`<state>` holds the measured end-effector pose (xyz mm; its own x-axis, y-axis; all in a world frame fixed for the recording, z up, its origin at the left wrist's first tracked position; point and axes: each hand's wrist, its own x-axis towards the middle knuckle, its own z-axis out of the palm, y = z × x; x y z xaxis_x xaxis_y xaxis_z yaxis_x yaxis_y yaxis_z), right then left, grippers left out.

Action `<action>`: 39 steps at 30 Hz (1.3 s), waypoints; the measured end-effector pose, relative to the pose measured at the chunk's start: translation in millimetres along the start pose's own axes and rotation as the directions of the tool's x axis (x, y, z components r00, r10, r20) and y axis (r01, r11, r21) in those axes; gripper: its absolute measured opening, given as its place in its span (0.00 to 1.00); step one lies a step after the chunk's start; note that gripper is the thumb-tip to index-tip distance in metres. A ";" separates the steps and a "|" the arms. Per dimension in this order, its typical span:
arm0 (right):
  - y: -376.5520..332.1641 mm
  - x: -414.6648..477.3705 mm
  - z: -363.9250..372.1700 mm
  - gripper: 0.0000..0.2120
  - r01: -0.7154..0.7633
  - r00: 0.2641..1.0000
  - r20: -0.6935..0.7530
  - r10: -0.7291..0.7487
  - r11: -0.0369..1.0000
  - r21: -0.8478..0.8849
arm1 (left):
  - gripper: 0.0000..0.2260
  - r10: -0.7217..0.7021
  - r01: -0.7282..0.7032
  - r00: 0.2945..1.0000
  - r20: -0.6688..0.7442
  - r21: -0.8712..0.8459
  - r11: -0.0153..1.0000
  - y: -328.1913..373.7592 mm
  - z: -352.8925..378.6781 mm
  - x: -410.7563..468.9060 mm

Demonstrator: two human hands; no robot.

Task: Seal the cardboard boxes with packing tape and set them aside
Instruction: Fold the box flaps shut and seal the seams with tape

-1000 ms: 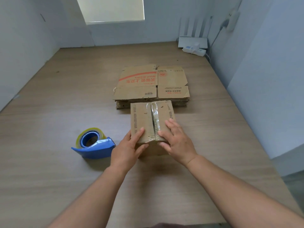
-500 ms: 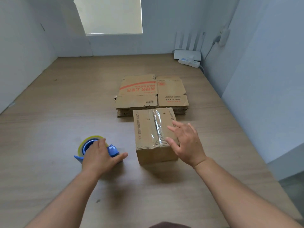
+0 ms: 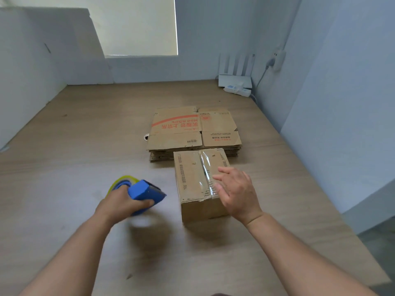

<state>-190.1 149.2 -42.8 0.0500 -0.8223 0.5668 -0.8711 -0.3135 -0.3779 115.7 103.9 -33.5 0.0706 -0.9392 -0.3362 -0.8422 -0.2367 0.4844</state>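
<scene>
Left hand [image 3: 123, 201]: clenched around the blue tape dispenser [image 3: 147, 191], thumb along its near side, fingers wrapped over the body. The yellowish tape roll [image 3: 124, 180] shows just beyond the knuckles. The dispenser is held clear of the wooden table [image 3: 64, 157], left of the box, with a blurred shadow beneath it.

Cardboard box [image 3: 192, 178]: upright near the table's centre, flaps closed, with a strip of clear tape [image 3: 206, 167] running along the top seam and over the near edge.

Right hand [image 3: 237, 193]: released, fingers straight and spread, holding nothing. It is over the right side of the box top; contact cannot be confirmed.

Just behind the box lies a stack of flattened cartons [image 3: 194, 129]. In the far right corner are a white router [image 3: 235, 79] and a power strip [image 3: 237, 90].
</scene>
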 end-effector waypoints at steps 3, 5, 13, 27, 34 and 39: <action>-14.0 13.3 -7.4 0.16 -0.122 0.992 0.036 0.118 0.975 0.184 | 0.23 0.155 -0.140 0.988 0.021 -0.321 0.937 24.7 -27.7 -22.2; -29.7 26.0 -18.3 0.17 -0.223 0.974 0.133 0.185 0.891 0.395 | 0.19 0.277 -0.238 0.960 0.046 -0.391 0.889 42.3 -41.8 -37.5; -69.7 50.5 -52.0 0.16 -0.309 0.914 0.405 0.014 0.670 0.675 | 0.23 0.461 -0.394 0.882 0.100 -0.379 0.837 78.5 -49.2 -64.2; -52.2 44.5 -53.6 0.08 -0.433 0.901 0.307 0.306 0.590 0.682 | 0.25 0.498 -0.352 0.809 0.312 -0.421 0.836 95.1 -41.9 -70.6; -38.6 43.4 -62.8 0.15 -0.471 0.882 0.311 0.354 0.640 0.607 | 0.38 0.432 -0.246 0.834 0.343 -0.469 0.848 105.9 -35.9 -76.8; -2.8 9.9 -71.5 0.14 -0.645 0.734 0.288 0.615 0.501 0.576 | 0.40 0.326 -0.229 0.851 0.412 -0.267 0.936 76.6 -81.8 -70.7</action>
<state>-222.1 176.0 16.2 -0.3582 -0.9333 -0.0266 -0.1874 0.0998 -0.9772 89.9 131.8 93.4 -0.4350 -0.7735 -0.4610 -0.6615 -0.0729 0.7464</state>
